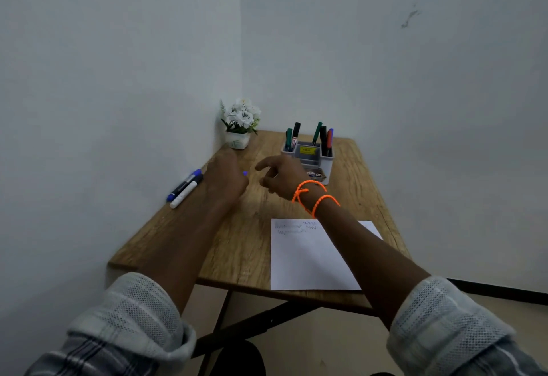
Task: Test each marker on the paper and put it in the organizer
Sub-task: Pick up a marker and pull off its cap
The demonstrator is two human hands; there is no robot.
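Grip, left hand (226, 178): curled over a marker on the table (237, 245), of which only a blue tip (245, 173) shows past the knuckles; whether the fingers have closed round it cannot be told; grip, right hand (280, 177): fingers loosely spread, holding nothing, hovering just beside the left and in front of the organizer (310, 157). Markers awaiting test: two (185, 189), one blue-capped, one white-bodied with dark cap, lying side by side near the wall, left of the left hand. Organizer: grey, far side of the table, several markers upright in its outer compartments. Paper (308, 257): near edge of the table, faint scribbles along its top. Handling, by judgement: light, stiff plastic barrel, smooth and liable to roll; best pinched mid-barrel, cap pulled straight off; not fragile. Also present: potted white flowers (240, 122) in the corner.
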